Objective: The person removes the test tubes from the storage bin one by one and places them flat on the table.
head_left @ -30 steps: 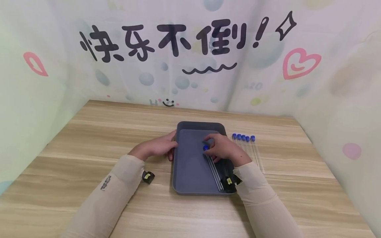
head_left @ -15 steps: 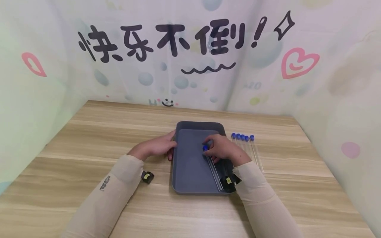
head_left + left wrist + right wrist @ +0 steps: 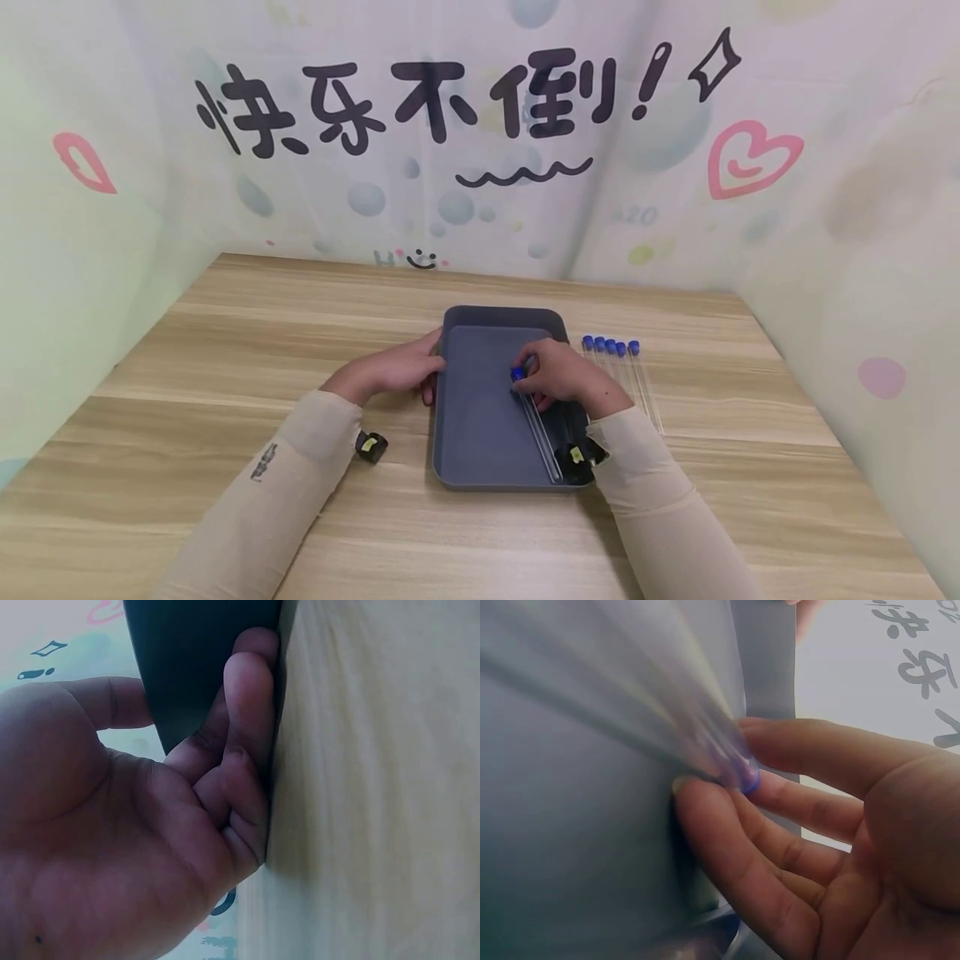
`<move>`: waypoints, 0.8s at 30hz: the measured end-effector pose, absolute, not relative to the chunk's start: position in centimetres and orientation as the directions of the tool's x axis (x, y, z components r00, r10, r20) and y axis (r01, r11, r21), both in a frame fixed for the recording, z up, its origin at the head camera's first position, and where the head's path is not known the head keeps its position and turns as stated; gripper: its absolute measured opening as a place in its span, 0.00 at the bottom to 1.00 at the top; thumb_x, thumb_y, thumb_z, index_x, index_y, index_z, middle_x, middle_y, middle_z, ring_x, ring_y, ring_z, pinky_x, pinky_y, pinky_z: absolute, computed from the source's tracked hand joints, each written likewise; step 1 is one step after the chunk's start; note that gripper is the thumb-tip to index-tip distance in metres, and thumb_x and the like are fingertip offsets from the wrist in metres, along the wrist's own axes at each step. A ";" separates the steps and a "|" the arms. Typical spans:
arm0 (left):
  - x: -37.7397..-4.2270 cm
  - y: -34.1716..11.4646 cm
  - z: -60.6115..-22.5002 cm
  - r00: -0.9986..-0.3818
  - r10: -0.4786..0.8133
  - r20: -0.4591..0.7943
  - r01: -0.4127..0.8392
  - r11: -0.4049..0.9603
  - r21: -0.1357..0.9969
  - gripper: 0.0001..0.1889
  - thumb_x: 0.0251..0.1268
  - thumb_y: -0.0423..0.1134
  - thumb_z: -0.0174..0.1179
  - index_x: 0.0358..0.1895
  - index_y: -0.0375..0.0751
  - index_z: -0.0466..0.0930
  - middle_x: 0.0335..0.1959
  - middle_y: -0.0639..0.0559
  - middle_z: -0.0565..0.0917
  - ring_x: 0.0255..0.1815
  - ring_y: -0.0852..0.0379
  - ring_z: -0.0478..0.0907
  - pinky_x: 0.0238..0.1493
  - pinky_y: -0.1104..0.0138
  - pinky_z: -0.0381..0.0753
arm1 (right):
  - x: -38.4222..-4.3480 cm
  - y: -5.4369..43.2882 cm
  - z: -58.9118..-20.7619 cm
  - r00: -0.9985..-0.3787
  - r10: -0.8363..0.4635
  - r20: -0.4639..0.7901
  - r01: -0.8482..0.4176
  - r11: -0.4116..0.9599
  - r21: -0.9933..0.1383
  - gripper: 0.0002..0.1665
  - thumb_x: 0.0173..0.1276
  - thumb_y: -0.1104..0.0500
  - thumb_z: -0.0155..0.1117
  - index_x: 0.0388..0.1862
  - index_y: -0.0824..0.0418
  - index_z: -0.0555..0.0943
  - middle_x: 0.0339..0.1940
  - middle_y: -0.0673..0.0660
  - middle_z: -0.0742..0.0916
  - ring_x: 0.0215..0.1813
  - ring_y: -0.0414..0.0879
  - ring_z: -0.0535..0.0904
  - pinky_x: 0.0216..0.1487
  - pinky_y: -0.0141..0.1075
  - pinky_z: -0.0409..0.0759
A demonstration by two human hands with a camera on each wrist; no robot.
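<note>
A dark grey tray (image 3: 480, 433) lies on the wooden table. At its left side my left hand (image 3: 395, 367) holds the wall. In the left wrist view, the thumb reaches over the tray's edge and the curled fingers (image 3: 247, 690) lie along its outer side, close to the tabletop. Inside the tray a clear test tube (image 3: 542, 437) with a blue cap lies slanted. My right hand (image 3: 558, 372) pinches it at the cap end between thumb and fingers. The right wrist view has the blue cap (image 3: 750, 780) between the fingertips, with the tube blurred up close.
Several more test tubes (image 3: 637, 379) with blue caps lie side by side on the table (image 3: 750, 467), right of the tray and partly behind the right wrist. A printed cloth (image 3: 360, 200) stands along the table's back and sides.
The right hand's index finger has come down onto the blue cap, so the pinch is closer. The left hand and the tray stay in place; the head view shifts slightly.
</note>
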State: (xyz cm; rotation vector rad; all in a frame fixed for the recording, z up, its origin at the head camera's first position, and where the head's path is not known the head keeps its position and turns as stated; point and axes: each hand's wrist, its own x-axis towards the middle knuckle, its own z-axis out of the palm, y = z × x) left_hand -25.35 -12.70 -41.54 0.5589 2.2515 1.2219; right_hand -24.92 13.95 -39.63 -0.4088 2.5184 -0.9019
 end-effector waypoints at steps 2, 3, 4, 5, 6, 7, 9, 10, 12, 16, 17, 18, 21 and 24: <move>-25.3 -12.7 -41.5 -0.783 0.573 -0.242 0.111 0.512 0.852 0.36 0.73 0.34 0.39 0.81 0.48 0.38 0.27 0.42 0.78 0.25 0.47 0.81 0.34 0.61 0.80 | -24.9 14.0 -39.6 -0.862 -0.412 -0.295 -0.130 0.743 -0.657 0.17 0.65 0.63 0.69 0.52 0.65 0.79 0.23 0.57 0.86 0.18 0.44 0.82 0.26 0.38 0.85; -25.3 -12.7 -41.5 -0.783 0.573 -0.243 0.111 0.513 0.851 0.36 0.74 0.34 0.39 0.81 0.48 0.38 0.27 0.42 0.78 0.25 0.47 0.81 0.34 0.61 0.80 | -24.9 14.0 -39.6 -0.861 -0.413 -0.296 -0.131 0.743 -0.656 0.17 0.65 0.63 0.69 0.51 0.65 0.79 0.23 0.57 0.86 0.18 0.44 0.82 0.26 0.39 0.85; -25.3 -12.7 -41.5 -0.783 0.572 -0.245 0.111 0.515 0.850 0.36 0.74 0.34 0.39 0.81 0.48 0.38 0.27 0.42 0.78 0.25 0.47 0.81 0.34 0.61 0.80 | -24.8 14.0 -39.5 -0.861 -0.414 -0.296 -0.131 0.742 -0.657 0.16 0.65 0.63 0.69 0.51 0.65 0.79 0.23 0.57 0.86 0.18 0.44 0.82 0.26 0.39 0.85; -25.3 -12.7 -41.5 -0.783 0.571 -0.246 0.110 0.517 0.849 0.36 0.74 0.35 0.39 0.81 0.49 0.37 0.27 0.42 0.78 0.25 0.47 0.81 0.34 0.61 0.80 | -24.8 14.0 -39.5 -0.860 -0.415 -0.296 -0.131 0.741 -0.658 0.16 0.65 0.63 0.69 0.51 0.65 0.79 0.23 0.58 0.86 0.18 0.44 0.82 0.25 0.39 0.85; -25.3 -12.7 -41.6 -0.783 0.571 -0.248 0.108 0.517 0.849 0.36 0.74 0.35 0.39 0.81 0.49 0.37 0.27 0.42 0.78 0.25 0.47 0.81 0.34 0.61 0.80 | -24.8 14.0 -39.5 -0.860 -0.416 -0.296 -0.131 0.741 -0.659 0.16 0.65 0.63 0.69 0.50 0.65 0.79 0.23 0.58 0.85 0.18 0.44 0.82 0.25 0.39 0.85; -25.3 -12.7 -41.5 -0.783 0.569 -0.251 0.105 0.518 0.849 0.36 0.74 0.35 0.39 0.81 0.49 0.37 0.28 0.42 0.78 0.26 0.47 0.81 0.35 0.61 0.80 | -24.8 14.0 -39.6 -0.860 -0.416 -0.296 -0.130 0.739 -0.661 0.15 0.66 0.63 0.69 0.50 0.65 0.79 0.23 0.58 0.85 0.18 0.44 0.82 0.25 0.39 0.85; -25.3 -12.7 -41.6 -0.783 0.569 -0.253 0.102 0.519 0.849 0.36 0.74 0.35 0.39 0.81 0.49 0.37 0.28 0.42 0.78 0.26 0.47 0.81 0.35 0.61 0.80 | -24.8 14.1 -39.6 -0.859 -0.417 -0.298 -0.128 0.737 -0.663 0.15 0.66 0.63 0.69 0.49 0.65 0.78 0.23 0.58 0.85 0.18 0.44 0.82 0.25 0.39 0.85; -25.3 -12.7 -41.6 -0.783 0.567 -0.254 0.101 0.519 0.849 0.36 0.74 0.35 0.39 0.81 0.49 0.37 0.28 0.42 0.78 0.26 0.47 0.81 0.35 0.61 0.80 | -24.8 14.1 -39.6 -0.859 -0.415 -0.298 -0.125 0.736 -0.665 0.15 0.66 0.63 0.69 0.49 0.64 0.78 0.23 0.58 0.85 0.18 0.44 0.82 0.25 0.39 0.85; -25.4 -12.6 -41.7 -0.783 0.568 -0.253 0.099 0.516 0.851 0.36 0.74 0.35 0.39 0.81 0.48 0.37 0.28 0.42 0.78 0.25 0.47 0.81 0.34 0.61 0.80 | -24.9 14.1 -39.6 -0.858 -0.416 -0.300 -0.120 0.732 -0.670 0.15 0.66 0.63 0.69 0.49 0.65 0.78 0.23 0.58 0.85 0.18 0.44 0.82 0.25 0.39 0.85; -25.5 -12.6 -41.8 -0.782 0.571 -0.251 0.102 0.513 0.852 0.37 0.73 0.35 0.39 0.82 0.49 0.36 0.27 0.42 0.78 0.25 0.47 0.80 0.34 0.61 0.80 | -24.9 14.2 -39.6 -0.857 -0.413 -0.308 -0.104 0.724 -0.682 0.15 0.66 0.63 0.69 0.48 0.65 0.76 0.22 0.58 0.85 0.17 0.45 0.82 0.25 0.40 0.85; -25.4 -12.5 -41.7 -0.781 0.571 -0.252 0.101 0.515 0.851 0.37 0.74 0.35 0.39 0.82 0.49 0.36 0.27 0.42 0.78 0.25 0.48 0.81 0.34 0.61 0.80 | -24.9 14.2 -39.5 -0.856 -0.414 -0.311 -0.100 0.722 -0.685 0.15 0.66 0.63 0.69 0.48 0.65 0.76 0.22 0.58 0.85 0.17 0.45 0.82 0.25 0.40 0.85; -25.4 -12.5 -41.7 -0.780 0.572 -0.253 0.102 0.516 0.851 0.37 0.74 0.35 0.39 0.82 0.49 0.36 0.27 0.42 0.78 0.25 0.48 0.81 0.35 0.61 0.81 | -24.9 14.2 -39.5 -0.854 -0.418 -0.310 -0.103 0.719 -0.687 0.15 0.66 0.63 0.68 0.48 0.65 0.75 0.22 0.58 0.85 0.17 0.45 0.83 0.25 0.40 0.85; -25.3 -12.5 -41.6 -0.780 0.569 -0.260 0.098 0.523 0.847 0.36 0.74 0.35 0.39 0.82 0.49 0.36 0.28 0.42 0.79 0.26 0.48 0.81 0.36 0.61 0.81 | -24.9 14.2 -39.5 -0.850 -0.424 -0.311 -0.099 0.711 -0.697 0.16 0.67 0.63 0.68 0.48 0.65 0.74 0.22 0.59 0.85 0.18 0.45 0.83 0.25 0.40 0.85; -25.3 -12.6 -41.5 -0.780 0.567 -0.263 0.096 0.525 0.846 0.36 0.75 0.35 0.39 0.81 0.48 0.37 0.29 0.42 0.79 0.26 0.48 0.81 0.36 0.61 0.81 | -24.9 14.4 -39.6 -0.846 -0.436 -0.306 -0.098 0.692 -0.716 0.16 0.67 0.64 0.67 0.49 0.66 0.73 0.24 0.59 0.86 0.19 0.46 0.83 0.26 0.41 0.85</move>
